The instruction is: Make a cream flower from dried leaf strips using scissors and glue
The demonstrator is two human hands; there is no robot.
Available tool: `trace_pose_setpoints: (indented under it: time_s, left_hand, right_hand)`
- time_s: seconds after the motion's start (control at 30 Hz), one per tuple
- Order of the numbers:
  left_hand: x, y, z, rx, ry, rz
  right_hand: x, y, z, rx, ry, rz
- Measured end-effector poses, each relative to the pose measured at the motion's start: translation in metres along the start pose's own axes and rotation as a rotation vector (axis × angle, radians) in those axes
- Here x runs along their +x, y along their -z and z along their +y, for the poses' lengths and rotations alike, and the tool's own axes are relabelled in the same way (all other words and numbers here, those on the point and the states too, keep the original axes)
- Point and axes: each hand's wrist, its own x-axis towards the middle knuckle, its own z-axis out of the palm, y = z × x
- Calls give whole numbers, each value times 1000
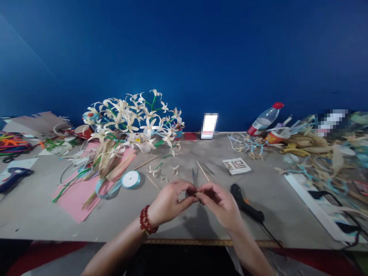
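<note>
Fingertip to fingertip, my left hand and my right hand meet above the front middle of the table. Both are closed in a pinch on something small and pale brown, too small and hidden to name. A red beaded bracelet is on my left wrist. Just beyond my fingers lie a thin stick and some dark slender tools. Small cream petal pieces and a small flower with a green stem rest to the left. Right of my right hand lies a black glue gun.
A bunch of cream handmade flowers stands at back left, near pink paper and a ribbon roll. On the right are a white power strip, a printed card, a tilted bottle and tangled husks. A lit phone leans against the wall.
</note>
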Motion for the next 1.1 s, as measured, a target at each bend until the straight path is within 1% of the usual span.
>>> trace_pose_setpoints:
  time_s: [0.13, 0.23, 0.33, 0.47, 0.7, 0.8, 0.9, 0.97, 1.1]
  left_hand:
    - [-5, -14, -8, -153, 136, 89]
    - [-9, -17, -11, -248, 187, 149]
    - [-12, -20, -13, -305, 215, 192]
    - [-14, -24, -15, -392, 228, 205]
    - [-20, -28, -20, -452, 243, 193]
    - [-24, -31, -25, -416, 252, 184]
    - [-31, -34, -30, -314, 243, 188]
    - [-36, -36, -34, -201, 196, 210]
    - [-42, -37, -38, 27, 32, 279]
  right_hand:
    - [-2, -2, -1, -14, 31, -21]
    - [-2, -4, 1, 17, 31, -56]
    - [0, -6, 4, -1, 36, -83]
    - [2, -9, 8, 12, 30, -70]
    - [4, -9, 9, -7, 4, -81]
    - [3, -9, 11, -30, -5, -117]
    - [3, -10, 15, -48, -24, -153]
    - [3, -11, 18, -56, -40, -168]
    - [2, -15, 22, -59, -52, -145]
